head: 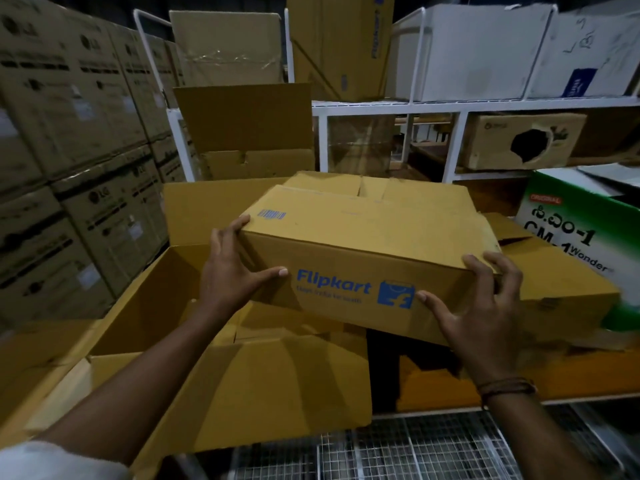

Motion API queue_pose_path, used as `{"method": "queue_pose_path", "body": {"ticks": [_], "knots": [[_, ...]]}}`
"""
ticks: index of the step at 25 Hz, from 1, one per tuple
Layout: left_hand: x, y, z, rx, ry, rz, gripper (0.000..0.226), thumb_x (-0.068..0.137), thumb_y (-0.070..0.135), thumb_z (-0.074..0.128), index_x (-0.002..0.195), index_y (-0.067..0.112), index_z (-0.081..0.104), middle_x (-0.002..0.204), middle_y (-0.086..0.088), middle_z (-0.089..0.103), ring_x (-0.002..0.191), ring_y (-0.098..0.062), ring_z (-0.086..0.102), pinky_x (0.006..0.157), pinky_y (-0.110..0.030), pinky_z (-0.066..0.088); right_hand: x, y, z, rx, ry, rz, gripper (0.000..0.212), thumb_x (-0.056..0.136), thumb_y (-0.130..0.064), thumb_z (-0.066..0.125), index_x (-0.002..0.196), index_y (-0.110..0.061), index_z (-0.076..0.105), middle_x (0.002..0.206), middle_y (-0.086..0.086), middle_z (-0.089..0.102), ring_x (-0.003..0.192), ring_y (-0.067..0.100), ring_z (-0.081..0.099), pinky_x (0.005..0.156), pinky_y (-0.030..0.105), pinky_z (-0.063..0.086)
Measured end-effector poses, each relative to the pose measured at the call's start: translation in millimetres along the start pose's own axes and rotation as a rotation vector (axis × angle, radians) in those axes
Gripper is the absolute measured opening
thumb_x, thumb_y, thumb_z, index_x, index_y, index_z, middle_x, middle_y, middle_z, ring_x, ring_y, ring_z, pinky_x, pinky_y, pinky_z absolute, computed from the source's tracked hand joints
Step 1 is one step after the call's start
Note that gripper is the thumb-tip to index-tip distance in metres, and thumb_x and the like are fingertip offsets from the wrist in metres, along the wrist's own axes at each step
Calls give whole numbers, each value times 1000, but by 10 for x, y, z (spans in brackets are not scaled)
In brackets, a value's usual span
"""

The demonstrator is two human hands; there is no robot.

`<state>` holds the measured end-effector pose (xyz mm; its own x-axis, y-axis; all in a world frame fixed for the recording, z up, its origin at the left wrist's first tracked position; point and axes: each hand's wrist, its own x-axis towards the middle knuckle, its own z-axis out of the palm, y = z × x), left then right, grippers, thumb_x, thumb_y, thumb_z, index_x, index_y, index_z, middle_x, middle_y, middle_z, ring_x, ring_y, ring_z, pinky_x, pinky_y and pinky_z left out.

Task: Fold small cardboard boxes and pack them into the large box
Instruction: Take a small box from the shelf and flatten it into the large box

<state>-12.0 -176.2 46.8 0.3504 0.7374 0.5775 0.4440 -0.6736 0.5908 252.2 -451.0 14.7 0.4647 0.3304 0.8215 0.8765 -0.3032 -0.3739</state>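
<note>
- The large box (pixel 138 303) stands open at lower left, its near flap hanging over a wire mesh (pixel 415 452).
- The left hand (pixel 228 271) and right hand (pixel 481 306) each have a firm grip on 1 end of a small box (pixel 346 244), fingers curled over the top edge, thumbs on the printed front.
- That box looks fully folded and is held above the large box's right side, not yet inside.
- Brown cardboard shows inside beneath it, likely boxes already packed; how many remain is unclear.
- Behind, a white shelf (pixel 450 107) carries other cartons.
</note>
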Motion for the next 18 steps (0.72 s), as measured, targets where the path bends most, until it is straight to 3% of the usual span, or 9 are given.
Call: {"method": "queue_pose_path", "body": {"ticks": [6, 9, 14, 18], "knots": [[-329, -331, -495, 112, 101, -74, 116, 54, 68, 83, 153, 38, 30, 146, -6, 36, 129, -28, 47, 82, -47, 55, -8, -266, 424, 119, -81, -66, 76, 73, -52, 82, 129, -7, 58, 141, 18, 41, 131, 40, 46, 96, 57, 53], [-461, -545, -716, 200, 152, -128, 116, 55, 70, 80, 153, 35, 31, 144, -7, 38, 125, -28, 49, 75, -43, 54, -10, -475, 704, 162, -165, -78, 77, 73, -54, 81, 132, -10, 56, 143, 15, 40, 132, 38, 46, 94, 53, 56], [-551, -907, -981, 287, 210, -220, 114, 56, 63, 89, 151, 36, 32, 141, -7, 38, 122, -31, 53, 72, -51, 60, 65, -814, 1176, 195, -240, -121, 80, 72, -55, 83, 133, -13, 55, 144, 13, 40, 132, 35, 45, 97, 48, 55], [-599, -1170, -1025, 288, 244, -299, 112, 57, 56, 93, 149, 32, 33, 140, -7, 38, 123, -31, 52, 78, -52, 59, -24, -987, 1531, 187, -243, -150, 73, 74, -52, 84, 129, -11, 57, 140, 15, 43, 124, 35, 48, 93, 45, 54]]}}
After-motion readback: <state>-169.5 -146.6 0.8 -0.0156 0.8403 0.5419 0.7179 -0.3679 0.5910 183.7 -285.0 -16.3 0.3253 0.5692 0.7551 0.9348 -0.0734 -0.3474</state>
